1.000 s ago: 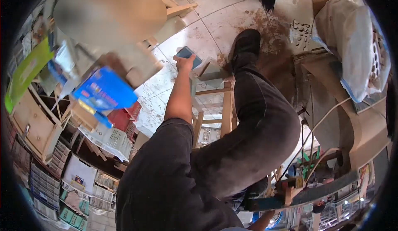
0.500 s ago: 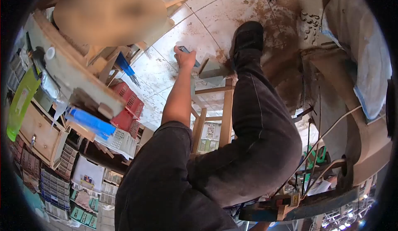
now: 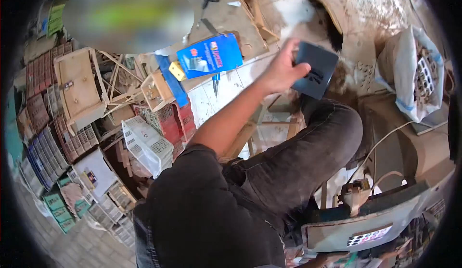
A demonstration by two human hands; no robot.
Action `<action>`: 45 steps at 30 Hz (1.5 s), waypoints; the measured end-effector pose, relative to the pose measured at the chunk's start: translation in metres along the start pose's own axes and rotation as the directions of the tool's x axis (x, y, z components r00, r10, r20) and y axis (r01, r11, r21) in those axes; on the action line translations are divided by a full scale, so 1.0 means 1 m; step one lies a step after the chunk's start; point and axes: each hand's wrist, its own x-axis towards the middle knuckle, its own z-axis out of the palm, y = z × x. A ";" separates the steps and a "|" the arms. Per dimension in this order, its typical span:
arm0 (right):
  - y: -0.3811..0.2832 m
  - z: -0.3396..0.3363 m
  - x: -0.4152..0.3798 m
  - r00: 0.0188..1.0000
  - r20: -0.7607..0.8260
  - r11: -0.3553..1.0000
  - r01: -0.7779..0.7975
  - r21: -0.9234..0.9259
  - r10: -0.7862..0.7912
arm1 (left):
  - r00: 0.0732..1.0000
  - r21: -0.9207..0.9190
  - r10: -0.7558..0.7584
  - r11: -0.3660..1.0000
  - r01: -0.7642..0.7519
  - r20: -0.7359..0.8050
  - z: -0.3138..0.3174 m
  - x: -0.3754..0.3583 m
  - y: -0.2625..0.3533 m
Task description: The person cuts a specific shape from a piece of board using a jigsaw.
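The left hand [image 3: 284,70] grips a dark, flat, squarish plate [image 3: 315,70] at two o'clock from the middle of the view. The thumb presses on its near face, close to one edge; the other fingers go behind and are mostly hidden. The right hand is not visible, so I cannot tell what its fingers do.

The plate is held in the air, above the bent leg [image 3: 313,145], which lies toward six o'clock from it. In my judgement, because only one side is gripped, the plate could turn or slip if the thumb loosens, and then drop on the leg or the dirty floor. The forearm also passes near the blue printed package [image 3: 209,55], at nine o'clock from the hand by the edge of the worktable [image 3: 231,22]; a careless swing of the arm could knock it down.

About writing: the blue package carries large lettering and a red burst mark, but I cannot read the brand. The plate has darker marks, also unreadable. At four o'clock, a dotted label [image 3: 368,236] on the machine panel [image 3: 322,236] shows no clear words.
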 end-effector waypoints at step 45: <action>-0.103 -0.001 -0.085 0.950 -0.242 0.956 -0.242 -0.168 0.198 | 0.432 0.612 -0.529 -0.225 0.758 -0.730 -0.118 -0.122 -0.342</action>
